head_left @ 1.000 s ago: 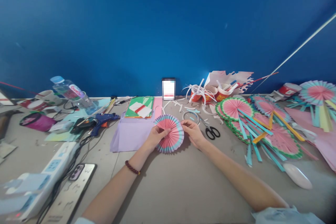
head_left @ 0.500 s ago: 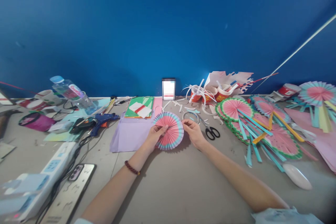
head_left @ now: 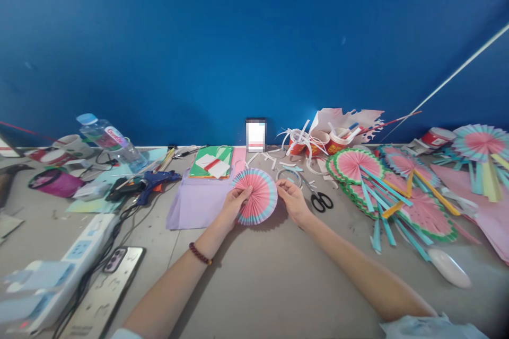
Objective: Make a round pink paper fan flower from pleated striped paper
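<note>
A round pleated paper fan (head_left: pixel 259 195), pink with a blue rim, stands tilted up off the grey table (head_left: pixel 270 280) between my hands. My left hand (head_left: pixel 234 205) grips its left side, thumb across the pleats near the centre. My right hand (head_left: pixel 292 200) pinches its right edge with fingers closed. A bead bracelet (head_left: pixel 200 253) sits on my left wrist. A lilac paper sheet (head_left: pixel 196 201) lies just left of the fan.
Black scissors (head_left: pixel 320 199) lie right of my right hand. Several finished fans with paper strips (head_left: pixel 392 190) cover the right side. Paper cups (head_left: pixel 318 142), a glue gun (head_left: pixel 153 181), a water bottle (head_left: pixel 109 140), a power strip (head_left: pixel 59 270) and a phone (head_left: pixel 115 275) crowd the back and left.
The fan has been lifted slightly and tipped more upright. My left thumb has slid toward its centre. My right hand has barely moved.
</note>
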Tool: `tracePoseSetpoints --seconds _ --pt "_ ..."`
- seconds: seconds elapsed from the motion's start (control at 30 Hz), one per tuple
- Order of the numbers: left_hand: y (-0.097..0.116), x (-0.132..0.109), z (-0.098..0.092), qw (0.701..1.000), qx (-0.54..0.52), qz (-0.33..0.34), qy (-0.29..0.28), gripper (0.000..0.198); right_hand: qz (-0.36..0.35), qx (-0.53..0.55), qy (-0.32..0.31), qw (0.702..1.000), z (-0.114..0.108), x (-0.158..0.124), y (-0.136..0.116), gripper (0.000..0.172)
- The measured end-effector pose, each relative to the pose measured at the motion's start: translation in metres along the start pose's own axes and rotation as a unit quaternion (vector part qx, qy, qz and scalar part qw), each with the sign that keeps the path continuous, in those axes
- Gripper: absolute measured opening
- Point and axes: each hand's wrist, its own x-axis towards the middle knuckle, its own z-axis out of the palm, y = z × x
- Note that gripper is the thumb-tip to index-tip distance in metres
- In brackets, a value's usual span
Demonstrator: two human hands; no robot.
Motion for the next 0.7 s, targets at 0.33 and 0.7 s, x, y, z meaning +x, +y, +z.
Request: tracePoseSetpoints --seconds 0.33,0.7 --pt "0.0042 -0.0019 0.0024 1.0 -0.01 -0.011 0.015 0.047 -0.036 -0.008 0.002 0.999 0.0035 -0.002 -0.0032 0.026" --pt "0.0003 -0.001 0.0017 1.0 -0.019 0.007 -0.003 0.044 -0.048 -0.024 -0.005 0.999 0.0031 -0.0012 -0.0035 0.025"
